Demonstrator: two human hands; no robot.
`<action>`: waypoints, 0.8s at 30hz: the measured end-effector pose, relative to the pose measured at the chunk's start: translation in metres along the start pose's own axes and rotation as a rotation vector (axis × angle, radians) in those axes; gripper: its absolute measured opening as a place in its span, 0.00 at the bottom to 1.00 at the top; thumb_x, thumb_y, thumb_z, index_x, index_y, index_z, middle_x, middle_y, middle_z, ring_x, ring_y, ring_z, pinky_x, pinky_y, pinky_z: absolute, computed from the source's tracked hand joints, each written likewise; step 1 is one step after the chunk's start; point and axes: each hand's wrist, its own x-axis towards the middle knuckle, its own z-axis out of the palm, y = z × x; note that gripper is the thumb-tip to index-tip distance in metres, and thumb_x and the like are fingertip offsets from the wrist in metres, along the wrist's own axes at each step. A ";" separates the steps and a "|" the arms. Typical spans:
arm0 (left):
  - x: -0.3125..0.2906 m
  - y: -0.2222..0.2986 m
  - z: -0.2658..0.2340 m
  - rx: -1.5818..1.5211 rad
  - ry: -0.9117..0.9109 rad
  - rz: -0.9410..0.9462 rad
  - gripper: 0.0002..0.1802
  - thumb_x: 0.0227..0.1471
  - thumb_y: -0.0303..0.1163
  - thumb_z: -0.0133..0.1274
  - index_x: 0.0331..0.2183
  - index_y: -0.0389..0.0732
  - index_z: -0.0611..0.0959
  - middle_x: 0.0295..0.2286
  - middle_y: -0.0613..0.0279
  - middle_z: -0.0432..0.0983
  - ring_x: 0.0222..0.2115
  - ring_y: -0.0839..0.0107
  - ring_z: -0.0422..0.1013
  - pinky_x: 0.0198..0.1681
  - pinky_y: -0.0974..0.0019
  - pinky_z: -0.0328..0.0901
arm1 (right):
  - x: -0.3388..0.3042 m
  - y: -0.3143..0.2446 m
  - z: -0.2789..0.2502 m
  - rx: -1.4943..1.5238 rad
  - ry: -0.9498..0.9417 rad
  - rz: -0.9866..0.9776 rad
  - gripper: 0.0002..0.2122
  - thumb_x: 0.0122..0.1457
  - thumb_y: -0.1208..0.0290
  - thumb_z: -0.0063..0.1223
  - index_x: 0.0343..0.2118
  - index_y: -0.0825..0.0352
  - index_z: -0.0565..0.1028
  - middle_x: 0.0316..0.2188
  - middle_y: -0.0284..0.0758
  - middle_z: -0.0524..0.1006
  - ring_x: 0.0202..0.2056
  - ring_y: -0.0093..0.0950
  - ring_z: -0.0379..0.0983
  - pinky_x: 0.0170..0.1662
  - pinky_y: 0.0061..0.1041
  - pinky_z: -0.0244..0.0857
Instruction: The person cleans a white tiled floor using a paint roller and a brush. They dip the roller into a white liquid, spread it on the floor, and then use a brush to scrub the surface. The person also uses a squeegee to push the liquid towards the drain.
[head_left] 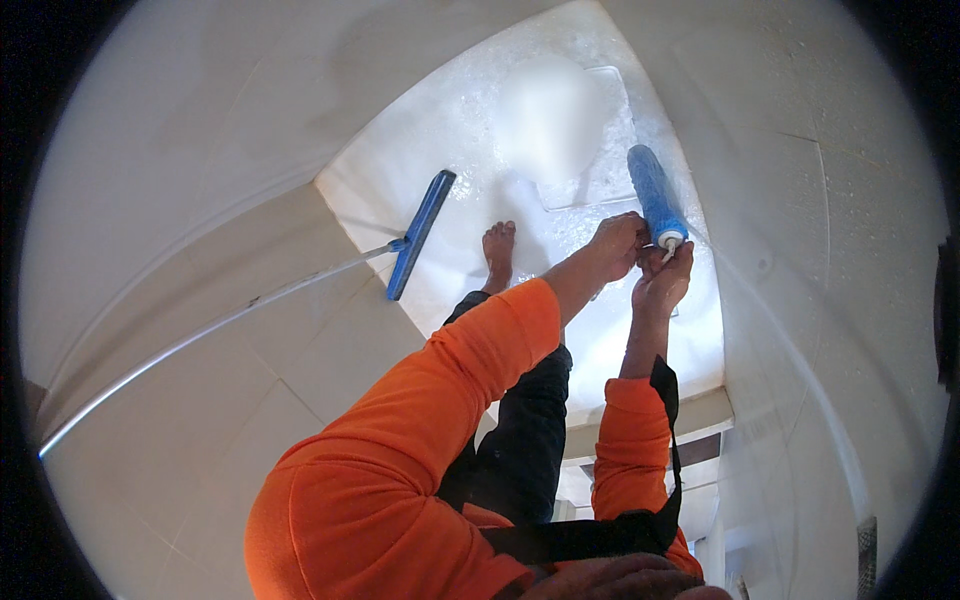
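Fingers of both hands pinch the white neck of a blue bottle.

Left hand [618,243] and right hand [662,280], orange-sleeved, grip the textured blue bottle [655,196] at its near end, body pointing away. Farther left, a flat blue squeegee [420,233] with long pale handle leans on smooth tiles, its blade on the wet, glossy floor [450,130].
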 end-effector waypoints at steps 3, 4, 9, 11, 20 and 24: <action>-0.003 0.008 0.012 0.048 -0.052 0.015 0.11 0.54 0.26 0.43 0.38 0.33 0.75 0.35 0.54 0.72 0.33 0.65 0.71 0.36 0.63 0.66 | 0.005 -0.001 -0.002 -0.053 -0.045 -0.088 0.14 0.65 0.57 0.32 0.27 0.61 0.62 0.13 0.24 0.57 0.14 0.17 0.51 0.20 0.19 0.46; -0.005 0.013 0.018 0.007 -0.056 0.002 0.10 0.54 0.25 0.43 0.37 0.32 0.75 0.35 0.54 0.72 0.33 0.65 0.71 0.36 0.63 0.66 | 0.006 -0.001 -0.003 -0.036 -0.029 -0.084 0.15 0.65 0.57 0.31 0.27 0.61 0.62 0.13 0.24 0.57 0.14 0.17 0.52 0.21 0.19 0.47; -0.007 0.023 0.021 -0.276 -0.093 -0.033 0.10 0.55 0.26 0.43 0.38 0.33 0.74 0.35 0.54 0.72 0.36 0.64 0.70 0.39 0.64 0.66 | -0.005 -0.005 0.015 0.053 0.054 -0.089 0.13 0.66 0.59 0.31 0.29 0.62 0.63 0.14 0.24 0.58 0.15 0.17 0.52 0.20 0.19 0.47; -0.002 0.021 0.019 -0.284 -0.022 -0.045 0.11 0.55 0.26 0.43 0.40 0.33 0.72 0.36 0.53 0.72 0.37 0.62 0.70 0.39 0.62 0.66 | -0.001 -0.001 0.007 0.079 -0.023 -0.087 0.14 0.66 0.58 0.30 0.30 0.62 0.64 0.14 0.24 0.58 0.16 0.17 0.53 0.21 0.20 0.49; -0.004 0.029 0.024 -0.224 -0.005 -0.175 0.13 0.54 0.24 0.45 0.43 0.32 0.71 0.38 0.50 0.70 0.38 0.60 0.70 0.37 0.58 0.70 | -0.006 0.000 0.008 0.120 0.042 -0.038 0.18 0.65 0.53 0.28 0.25 0.60 0.62 0.13 0.25 0.58 0.16 0.19 0.52 0.21 0.21 0.48; -0.009 0.041 0.039 -0.181 0.110 -0.180 0.18 0.51 0.24 0.50 0.45 0.33 0.71 0.37 0.50 0.71 0.38 0.60 0.70 0.37 0.56 0.71 | -0.003 0.001 -0.004 0.190 -0.047 0.000 0.18 0.66 0.54 0.27 0.30 0.61 0.65 0.15 0.25 0.62 0.18 0.18 0.56 0.24 0.20 0.53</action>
